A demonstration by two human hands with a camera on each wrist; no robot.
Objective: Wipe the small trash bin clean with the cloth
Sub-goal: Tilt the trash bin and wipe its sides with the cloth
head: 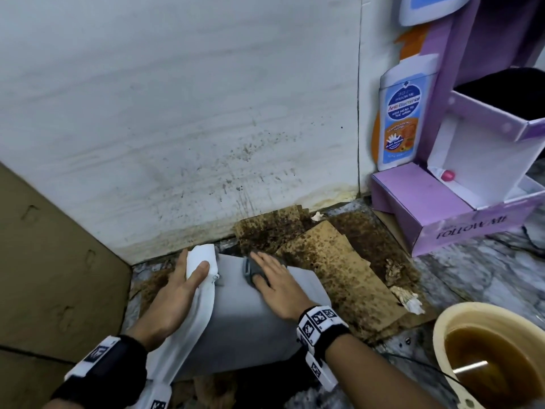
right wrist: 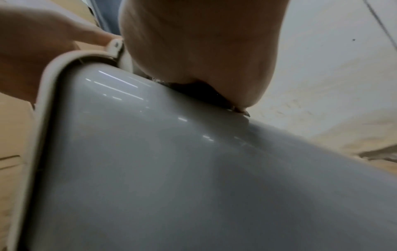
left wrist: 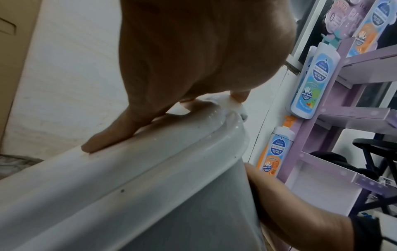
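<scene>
- The right hand (head: pixel 275 283), low in the centre of the head view, lies flat with straight fingers and presses a dark grey cloth (head: pixel 254 268) onto the side of the small trash bin (head: pixel 250 326); nothing is curled round the cloth, it is just pinned under the palm and fingers.
- The left hand (head: pixel 177 293), lower left of centre, rests with extended fingers along the bin's white rim (head: pixel 203 305), steadying it; the left wrist view shows the fingers (left wrist: pixel 111 135) laid flat on that rim.
- The grey bin lies tipped on its side on the floor, lower centre of the frame, its rim toward the left.
- In the right wrist view the grey wall (right wrist: pixel 193 169) looks glossy and mostly free of marks, so this face seems largely wiped; the rim, the hidden sides and the inside cannot be judged and probably remain.
- Stained cardboard (head: pixel 333 255) lies beyond the bin, centre right; a basin of brown water (head: pixel 495 367) sits at lower right.
</scene>
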